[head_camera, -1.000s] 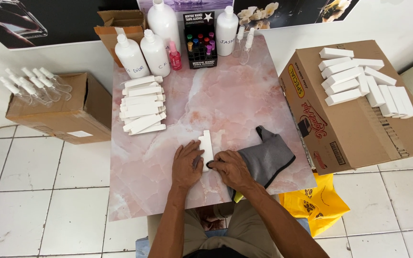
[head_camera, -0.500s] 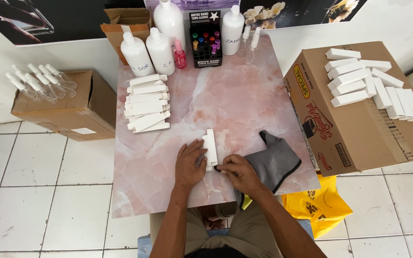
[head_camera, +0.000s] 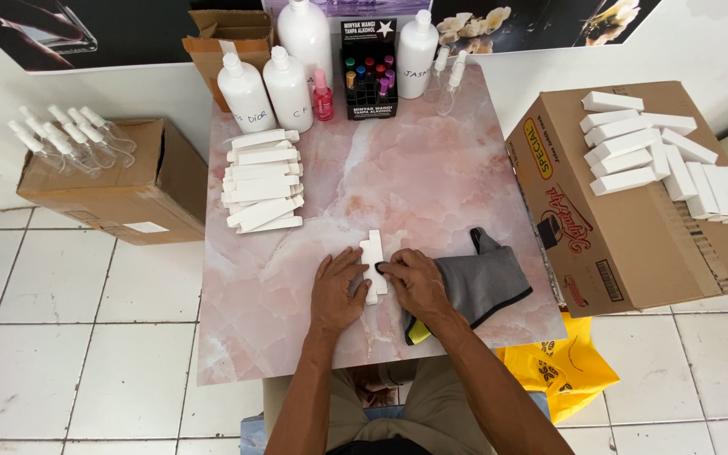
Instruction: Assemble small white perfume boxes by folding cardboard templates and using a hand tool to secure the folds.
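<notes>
A small white carton box (head_camera: 372,254) lies lengthwise on the pink marble table (head_camera: 431,177), its far flap open. My left hand (head_camera: 336,291) rests against its left side, fingers on the box. My right hand (head_camera: 414,282) pinches its right edge with thumb and forefinger. A grey cloth (head_camera: 486,282) lies just right of my right hand, with a yellow bit showing under its near edge.
A stack of white boxes (head_camera: 261,179) sits at the table's left. White bottles (head_camera: 273,84), a pink bottle and a black display of small vials (head_camera: 368,76) stand at the back. Cardboard boxes flank the table: left with spray bottles (head_camera: 69,139), right with several white boxes (head_camera: 659,152). Yellow bag (head_camera: 562,371) on floor.
Both hands have stayed on the white box with only slight shifts of the fingers. The view has moved a little.
</notes>
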